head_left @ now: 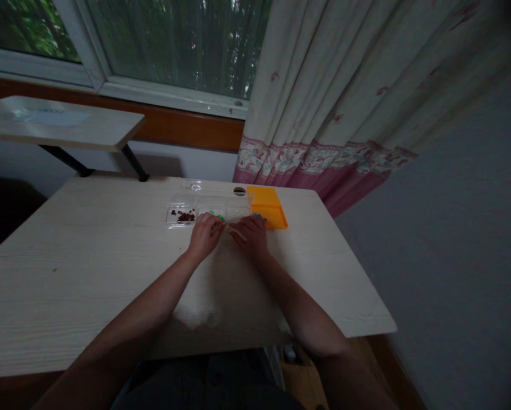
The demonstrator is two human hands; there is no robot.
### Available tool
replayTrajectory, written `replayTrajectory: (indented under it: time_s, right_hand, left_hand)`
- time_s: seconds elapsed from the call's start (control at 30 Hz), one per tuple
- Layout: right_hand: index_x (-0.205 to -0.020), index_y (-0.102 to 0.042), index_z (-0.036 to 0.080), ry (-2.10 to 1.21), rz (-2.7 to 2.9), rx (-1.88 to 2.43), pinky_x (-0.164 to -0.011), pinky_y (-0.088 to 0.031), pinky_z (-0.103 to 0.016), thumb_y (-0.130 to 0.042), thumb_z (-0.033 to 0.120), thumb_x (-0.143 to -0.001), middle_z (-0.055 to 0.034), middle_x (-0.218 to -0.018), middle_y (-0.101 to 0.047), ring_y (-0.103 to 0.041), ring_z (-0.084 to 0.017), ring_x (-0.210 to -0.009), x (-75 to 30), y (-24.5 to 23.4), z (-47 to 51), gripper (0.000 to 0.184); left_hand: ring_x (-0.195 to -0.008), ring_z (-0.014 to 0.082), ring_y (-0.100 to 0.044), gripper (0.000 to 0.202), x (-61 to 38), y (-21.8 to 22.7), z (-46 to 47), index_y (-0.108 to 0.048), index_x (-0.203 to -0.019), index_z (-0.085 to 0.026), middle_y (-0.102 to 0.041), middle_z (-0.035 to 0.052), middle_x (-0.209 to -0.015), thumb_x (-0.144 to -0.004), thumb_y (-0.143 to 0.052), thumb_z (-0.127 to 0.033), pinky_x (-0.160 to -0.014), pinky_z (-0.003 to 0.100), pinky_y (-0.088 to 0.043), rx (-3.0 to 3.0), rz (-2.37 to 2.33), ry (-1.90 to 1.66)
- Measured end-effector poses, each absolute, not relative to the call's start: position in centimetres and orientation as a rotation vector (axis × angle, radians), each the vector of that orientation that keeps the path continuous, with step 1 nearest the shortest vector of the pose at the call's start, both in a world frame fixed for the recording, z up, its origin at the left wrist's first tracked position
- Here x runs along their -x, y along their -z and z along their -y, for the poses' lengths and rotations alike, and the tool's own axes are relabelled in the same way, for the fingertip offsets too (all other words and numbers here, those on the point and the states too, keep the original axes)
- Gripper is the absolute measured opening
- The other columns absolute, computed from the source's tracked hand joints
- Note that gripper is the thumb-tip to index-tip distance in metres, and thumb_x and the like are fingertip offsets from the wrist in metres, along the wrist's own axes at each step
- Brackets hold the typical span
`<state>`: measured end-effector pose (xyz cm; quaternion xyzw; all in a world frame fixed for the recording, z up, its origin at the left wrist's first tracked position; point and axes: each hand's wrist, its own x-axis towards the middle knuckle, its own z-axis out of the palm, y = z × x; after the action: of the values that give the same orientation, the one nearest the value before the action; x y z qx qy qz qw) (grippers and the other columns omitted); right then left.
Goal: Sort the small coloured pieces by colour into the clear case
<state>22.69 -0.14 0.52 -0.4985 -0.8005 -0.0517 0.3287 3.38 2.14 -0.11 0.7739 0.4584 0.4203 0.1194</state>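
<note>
My left hand (205, 234) is closed in a pinch, with what looks like a tiny yellow piece (226, 225) at its fingertips. Close beside it, my right hand (252, 234) has its fingers bent together, the tips almost meeting those of the left; what they hold is too small to make out. Behind both hands lies a clear plastic compartment box (169, 218). Dark brown pieces (186, 217) fill its left compartment, and green pieces (217, 215) show in the middle one. Some blue pieces (259, 216) appear just behind my right fingers, at the edge of an orange tray (276, 217).
A tiny yellow bit (179, 248) lies on the pale wooden table (123, 267) left of my hands. A round cable hole (239, 191) is near the back edge. At left stands a raised shelf (110, 128); a curtain (306, 114) hangs behind.
</note>
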Motion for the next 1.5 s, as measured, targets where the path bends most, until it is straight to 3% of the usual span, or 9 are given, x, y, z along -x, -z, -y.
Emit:
replayTrajectory:
  time_s: [0.57,0.93,1.13,1.5]
  right_hand:
    - [-0.096,-0.075,0.029,0.218,2.063,1.213,-0.095,-0.04,-0.037,-0.064,0.036,-0.09,-0.0029,-0.093,-0.072,-0.057,-0.021,-0.1,-22.3,-0.1,-0.1,0.015]
    - [-0.09,-0.075,0.027,0.218,2.046,1.18,-0.094,-0.039,-0.036,-0.064,0.036,-0.09,-0.0026,-0.089,-0.072,-0.058,-0.02,-0.098,-22.6,-0.2,-0.3,0.015]
    - [-0.088,-0.075,0.025,0.209,1.921,1.269,-0.093,-0.04,-0.036,-0.064,0.036,-0.09,-0.0033,-0.088,-0.072,-0.058,-0.02,-0.097,-23.8,-0.3,-1.0,0.016]
    - [-0.087,-0.075,0.022,0.149,1.674,1.513,-0.094,-0.036,-0.038,-0.062,0.035,-0.089,-0.0046,-0.089,-0.072,-0.057,-0.021,-0.094,-26.3,0.1,-2.4,0.019]
  left_hand:
    - [-0.089,0.0219,-0.053,0.016,-3.4,0.8,-2.4,-0.062,-0.089,-0.019,-0.06,0.006,-0.086,-0.095,-0.052,-0.03,-0.082,0.036,-0.044,-2.36,-1.272,-1.243]
    - [-0.091,0.022,-0.054,0.026,-3.5,0.5,-2.2,-0.065,-0.094,-0.018,-0.06,0.0075,-0.089,-0.098,-0.046,-0.035,-0.085,0.037,-0.044,-2.344,-1.28,-1.223]
    - [-0.091,0.0214,-0.054,0.03,-3.6,0.2,-2.1,-0.067,-0.098,-0.017,-0.062,0.0077,-0.089,-0.099,-0.044,-0.036,-0.085,0.037,-0.044,-2.331,-1.258,-1.215]
    - [-0.089,0.021,-0.053,0.019,-3.6,0.4,-2.2,-0.067,-0.094,-0.019,-0.061,0.006,-0.087,-0.095,-0.051,-0.029,-0.082,0.035,-0.044,-2.392,-1.243,-1.153]
